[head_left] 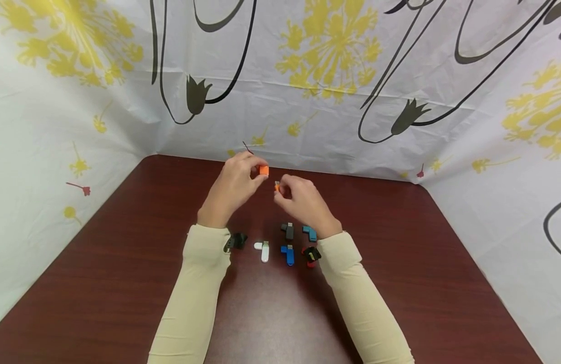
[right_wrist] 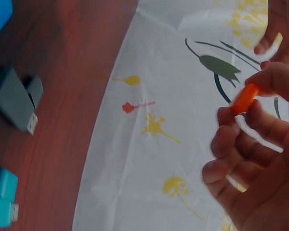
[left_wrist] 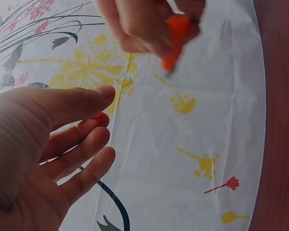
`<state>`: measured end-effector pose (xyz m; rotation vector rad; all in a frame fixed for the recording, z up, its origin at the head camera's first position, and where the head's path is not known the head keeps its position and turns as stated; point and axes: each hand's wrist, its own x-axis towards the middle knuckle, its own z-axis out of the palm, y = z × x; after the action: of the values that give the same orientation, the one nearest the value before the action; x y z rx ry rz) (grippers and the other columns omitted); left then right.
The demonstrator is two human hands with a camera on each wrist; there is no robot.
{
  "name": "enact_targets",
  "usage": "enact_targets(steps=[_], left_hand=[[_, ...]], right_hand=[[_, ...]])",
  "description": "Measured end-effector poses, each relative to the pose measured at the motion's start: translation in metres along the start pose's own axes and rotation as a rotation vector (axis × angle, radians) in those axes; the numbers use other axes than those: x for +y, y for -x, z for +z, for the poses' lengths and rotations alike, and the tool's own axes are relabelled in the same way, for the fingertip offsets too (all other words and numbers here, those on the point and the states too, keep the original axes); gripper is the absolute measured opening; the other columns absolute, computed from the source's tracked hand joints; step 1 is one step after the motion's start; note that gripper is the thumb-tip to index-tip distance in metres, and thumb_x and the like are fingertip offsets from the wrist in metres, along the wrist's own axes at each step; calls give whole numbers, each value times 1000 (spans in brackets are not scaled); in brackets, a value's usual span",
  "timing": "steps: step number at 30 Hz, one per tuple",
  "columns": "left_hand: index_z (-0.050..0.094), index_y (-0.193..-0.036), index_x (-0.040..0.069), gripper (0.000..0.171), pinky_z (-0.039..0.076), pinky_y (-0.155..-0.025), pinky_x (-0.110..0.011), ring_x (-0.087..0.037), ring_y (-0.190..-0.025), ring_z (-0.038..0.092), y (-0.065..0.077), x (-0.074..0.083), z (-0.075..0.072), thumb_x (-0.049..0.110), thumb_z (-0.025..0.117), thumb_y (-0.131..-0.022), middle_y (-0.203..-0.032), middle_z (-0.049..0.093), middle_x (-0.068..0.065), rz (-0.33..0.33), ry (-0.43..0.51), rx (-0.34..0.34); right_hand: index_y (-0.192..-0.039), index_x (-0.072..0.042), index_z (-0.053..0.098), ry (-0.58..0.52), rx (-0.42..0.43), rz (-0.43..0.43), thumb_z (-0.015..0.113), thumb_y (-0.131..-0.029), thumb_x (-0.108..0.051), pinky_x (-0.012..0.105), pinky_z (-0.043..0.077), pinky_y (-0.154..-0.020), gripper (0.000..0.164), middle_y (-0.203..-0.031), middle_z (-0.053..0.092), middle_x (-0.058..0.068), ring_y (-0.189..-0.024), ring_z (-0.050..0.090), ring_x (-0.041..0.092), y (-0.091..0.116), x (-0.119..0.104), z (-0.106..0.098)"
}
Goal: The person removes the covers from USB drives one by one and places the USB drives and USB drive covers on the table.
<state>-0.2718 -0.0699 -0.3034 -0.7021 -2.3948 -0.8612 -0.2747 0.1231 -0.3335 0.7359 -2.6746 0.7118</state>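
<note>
Above the far part of the table, my left hand [head_left: 236, 177] pinches an orange cap [head_left: 264, 170] between thumb and fingers; in the left wrist view only a sliver of that cap [left_wrist: 100, 116] shows. Just to its right, my right hand [head_left: 303, 198] pinches an orange USB stick [head_left: 277, 186] whose metal plug points up in the head view. The right wrist view shows the stick's orange body [right_wrist: 244, 99] between thumb and fingertips. Cap and stick are held apart. Part of the stick is hidden by the fingers.
Several uncapped USB sticks lie nearer me, their caps beside them: white [head_left: 265, 252], dark grey [head_left: 289, 231], blue [head_left: 290, 255], teal [head_left: 312, 233] and a red one [head_left: 311, 264] partly hidden by the wrist camera. A patterned cloth [head_left: 280, 126] hangs behind the dark table [head_left: 125, 283].
</note>
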Motion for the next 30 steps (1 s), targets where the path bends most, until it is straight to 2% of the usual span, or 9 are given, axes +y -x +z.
enact_targets(steps=[7,13,18,21,23,30], left_hand=[[73,-103,6,19,57,-73,-34,-19,-85,58,0,1,1,12,73,-85,-98,66,-10,10,-3,3],[73,-103,7,19,57,-74,-34,-18,-85,57,0,1,1,12,73,-85,-98,65,-9,9,1,-5],[73,-104,7,21,57,-74,-34,-18,-85,57,0,1,3,15,74,-85,-98,65,-8,-2,6,-16],[73,-104,8,21,57,-74,-34,-17,-85,56,-1,1,4,14,75,-84,-98,65,-8,-1,9,-15],[73,-105,7,22,57,-74,-34,-17,-85,56,-1,1,4,15,74,-84,-99,65,-8,-4,11,-17],[73,-106,8,23,57,-75,-34,-18,-87,57,-1,2,4,16,74,-85,-103,66,-9,-17,10,-31]], right_hand=[[-76,-14,58,22,-157,91,58,-91,-25,28,40,-50,19,-61,54,2,-48,47,13,-1,-6,23],[-77,-12,64,28,-368,236,60,-92,-30,28,43,-49,23,-59,55,1,-48,50,14,-2,-14,45],[-61,-14,58,98,-494,287,60,-92,-31,29,42,-48,36,-53,47,-1,-46,46,15,-3,-19,61],[-53,-15,51,138,-542,310,60,-93,-32,30,41,-46,44,-49,40,-1,-44,42,16,-2,-21,67],[-53,-15,53,147,-561,319,60,-93,-32,30,42,-46,44,-51,41,0,-45,44,17,-1,-21,72],[-68,-12,65,165,-577,322,60,-94,-28,33,46,-50,31,-67,59,8,-56,57,21,1,-26,79]])
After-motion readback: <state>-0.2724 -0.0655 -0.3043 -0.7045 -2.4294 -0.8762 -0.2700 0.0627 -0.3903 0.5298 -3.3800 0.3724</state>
